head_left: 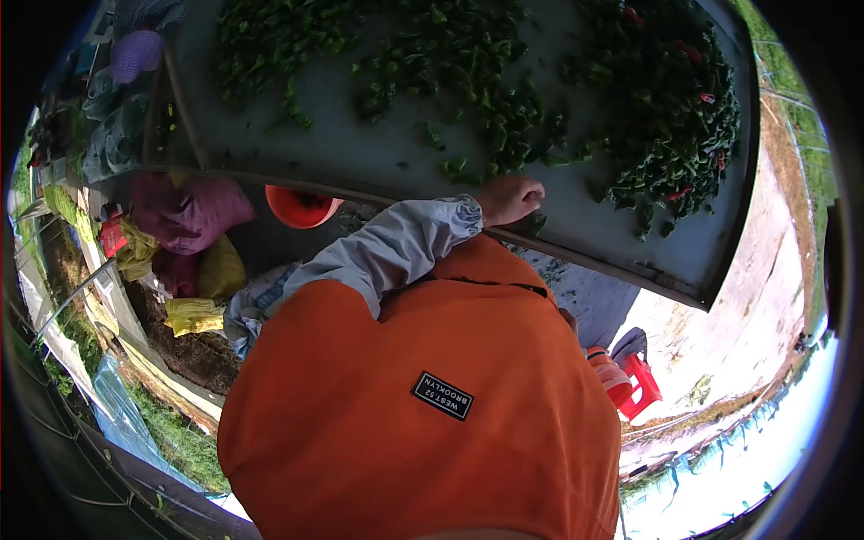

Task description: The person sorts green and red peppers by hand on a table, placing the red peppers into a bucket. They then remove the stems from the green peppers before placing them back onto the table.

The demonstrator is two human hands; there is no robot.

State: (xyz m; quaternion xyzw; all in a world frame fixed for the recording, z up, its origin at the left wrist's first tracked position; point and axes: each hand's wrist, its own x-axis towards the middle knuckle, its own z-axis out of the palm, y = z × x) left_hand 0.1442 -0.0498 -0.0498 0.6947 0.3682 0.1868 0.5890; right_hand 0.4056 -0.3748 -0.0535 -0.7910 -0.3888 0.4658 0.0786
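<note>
My left hand (511, 200) lies at the near edge of a grey tabletop (351, 166), its fingers curled in. What is inside the fingers, if anything, is hidden. A pale grey-blue sleeve (396, 243) covers that forearm. Just past the hand lie loose green peppers (499, 135). A larger heap of green peppers (666, 126), with some red ones in it, covers the right part of the table. Another spread of green peppers (270, 54) lies at the far left. My right hand does not show; my orange shirt (405, 360) fills the lower middle.
An orange-red bucket (301, 209) stands under the table edge at left. Beside it are a purple-pink sack (193, 211) and a yellow sack (220, 270). Red plastic stools (639, 387) stand behind to the right. The table's raised metal rim (621, 270) runs along the front.
</note>
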